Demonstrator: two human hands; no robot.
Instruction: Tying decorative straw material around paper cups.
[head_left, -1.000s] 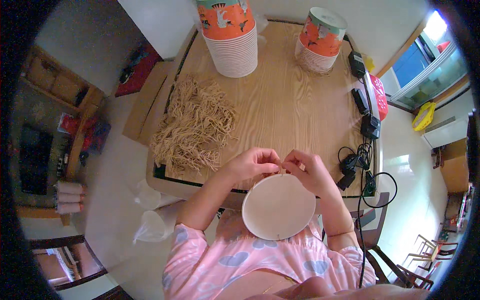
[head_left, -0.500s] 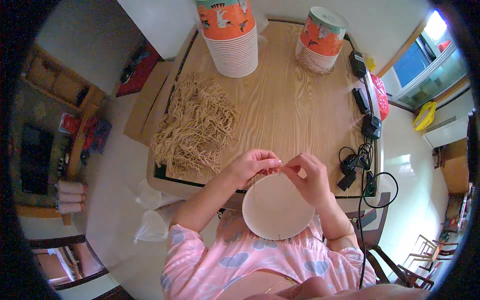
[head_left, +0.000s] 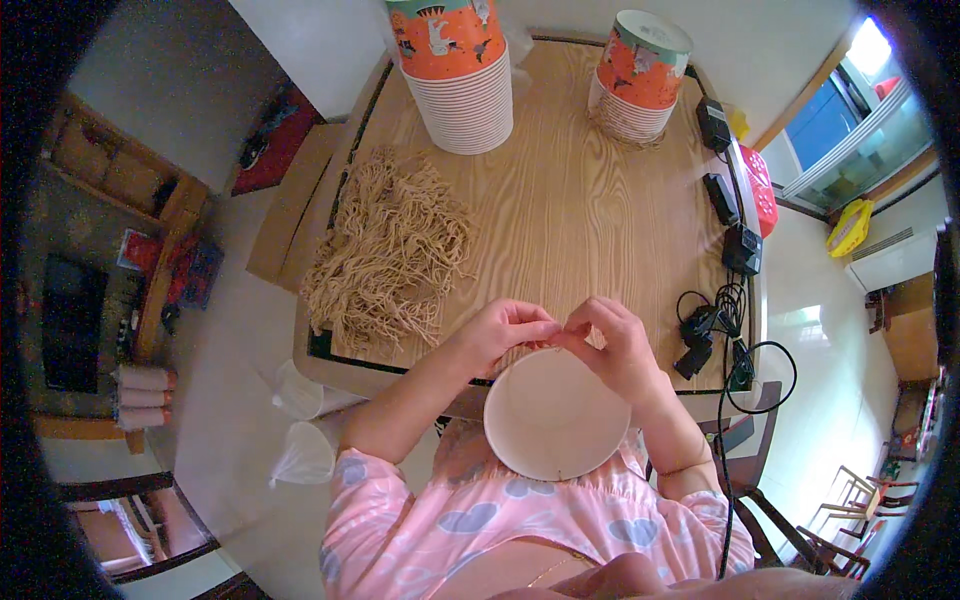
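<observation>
Head view: white paper bowl [head_left: 556, 415] just below both hands' [head_left: 560, 335] pinched-shut grip on its rim

The person is wearing a pink short-sleeved top [head_left: 450, 520] patterned with pale grey-blue cloud shapes; both forearms are showing bare, with the left hand [head_left: 505, 330] and right hand [head_left: 615, 345] ungloved.

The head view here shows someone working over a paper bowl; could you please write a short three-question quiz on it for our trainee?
1. True or false: both hands meet at the far rim of the white paper bowl.
2. On which side of the person does the pile of tan strings lie? A. left B. right C. behind
3. How many stacks of orange-printed bowls stand at the table's far end?

Key: 1 true: the left hand and right hand pinch together at the rim. 2 A. 3 two: a tall stack and a shorter stack.
</observation>
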